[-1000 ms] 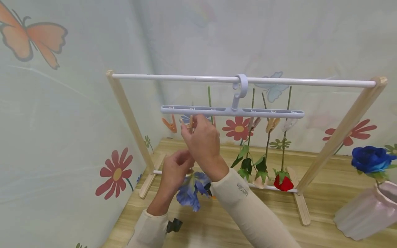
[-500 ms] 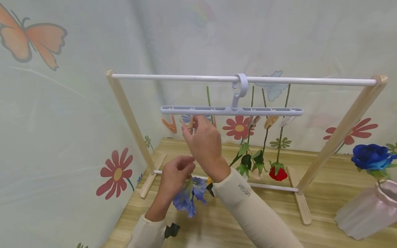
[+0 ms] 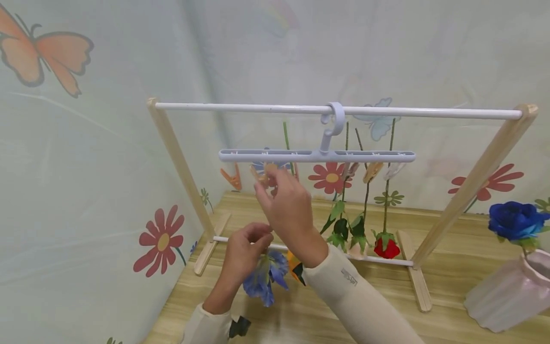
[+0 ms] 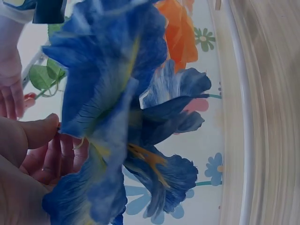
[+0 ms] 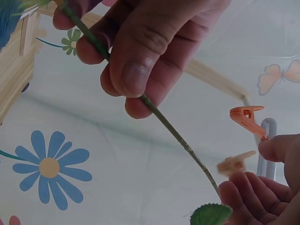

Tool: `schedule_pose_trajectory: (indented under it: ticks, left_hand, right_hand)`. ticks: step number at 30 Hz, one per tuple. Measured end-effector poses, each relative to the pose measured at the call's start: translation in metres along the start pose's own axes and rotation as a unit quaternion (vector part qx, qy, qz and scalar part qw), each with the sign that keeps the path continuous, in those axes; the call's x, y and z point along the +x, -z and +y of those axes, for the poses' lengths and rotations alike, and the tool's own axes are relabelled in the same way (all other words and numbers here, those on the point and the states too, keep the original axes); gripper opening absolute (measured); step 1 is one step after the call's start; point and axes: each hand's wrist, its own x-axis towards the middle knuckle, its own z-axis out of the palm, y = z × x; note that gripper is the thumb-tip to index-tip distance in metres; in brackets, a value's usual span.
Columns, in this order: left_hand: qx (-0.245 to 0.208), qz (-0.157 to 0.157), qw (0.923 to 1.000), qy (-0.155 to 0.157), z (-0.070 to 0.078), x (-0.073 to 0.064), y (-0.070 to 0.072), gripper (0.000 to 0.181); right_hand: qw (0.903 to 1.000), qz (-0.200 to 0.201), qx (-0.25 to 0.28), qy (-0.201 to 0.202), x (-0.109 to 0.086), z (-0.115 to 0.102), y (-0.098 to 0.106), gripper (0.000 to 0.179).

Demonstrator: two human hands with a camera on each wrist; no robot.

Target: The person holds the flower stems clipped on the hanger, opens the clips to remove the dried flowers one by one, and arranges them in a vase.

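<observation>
One pale backdrop, printed with flowers and butterflies, behind a wood-grain tabletop. Standing on that, a rack of wooden posts and white rails, with a pale hanger hooked over its top rail. Off to the right, a pinkish-white vase with a blue rose in it.

Then the hands. At the right hand: raised just below the hanger's left half, thumb parted from loosely bent fingers, right beside a tan clip, blurred in the right wrist view. Cannot tell whether touching it. At the left hand: lower down, thumb and fingers pinching a green stem close to its bloom.

On that stem, the blue flower, just below the left hand and above the tabletop, bloom pointing down. Long axis along the stem, running up from the bloom toward the right hand; far end hidden behind the right fingers.

Farther right, a red rose, hung head-down. Smallest, an orange clip under the hanger's left end, near the tan clip.
</observation>
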Motion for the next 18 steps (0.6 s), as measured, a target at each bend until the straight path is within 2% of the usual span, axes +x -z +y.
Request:
schedule_pose_trajectory:
  ticks: [12,15,18]
  left_hand:
    - [0.027,0.007,0.9996,0.005,0.0,-0.007,-0.002,0.006]
    - [0.044,0.008,0.9989,-0.01,0.001,-0.009,-0.001,0.006]
    - [0.074,0.017,0.9964,-0.039,0.002,-0.012,0.0,0.006]
  right_hand:
    - [0.9965,0.027,0.017,0.077,-0.012,0.004,0.025,0.011]
    - [0.9946,0.029,0.011,0.099,-0.015,0.008,0.031,0.011]
    - [0.9921,0.033,0.013,0.121,-0.017,0.013,0.036,0.01]
